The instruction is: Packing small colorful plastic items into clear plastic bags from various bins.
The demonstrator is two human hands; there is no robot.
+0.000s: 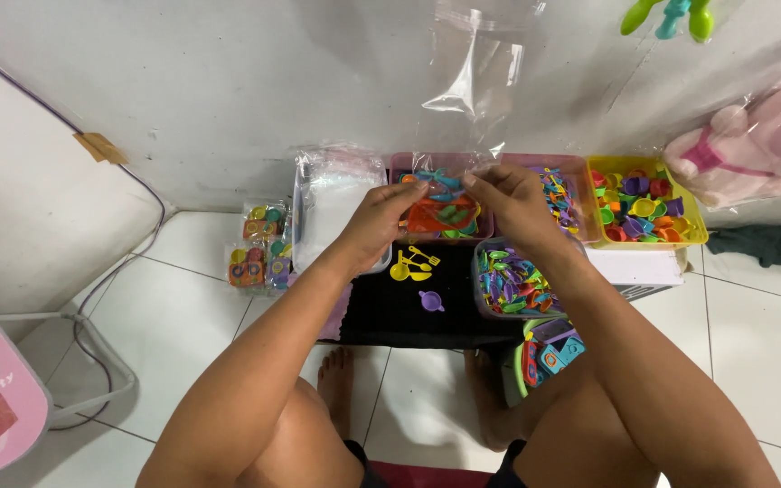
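My left hand (pixel 380 217) and my right hand (pixel 506 197) pinch the top edge of a small clear plastic bag (pixel 443 215) from either side. The bag holds orange, green and blue toy pieces and hangs above a pink bin (pixel 401 164). Below the hands, a black cloth (pixel 409 316) carries loose yellow toy utensils (pixel 413 264) and a small purple piece (pixel 430 300).
A clear tub of empty bags (pixel 332 194) stands left of the hands. Filled bags (pixel 259 246) lie on the floor tiles further left. Right are a grey bin of mixed pieces (pixel 510 282), a yellow bin (pixel 648 206), a white box (pixel 635 267). My bare feet rest below the cloth.
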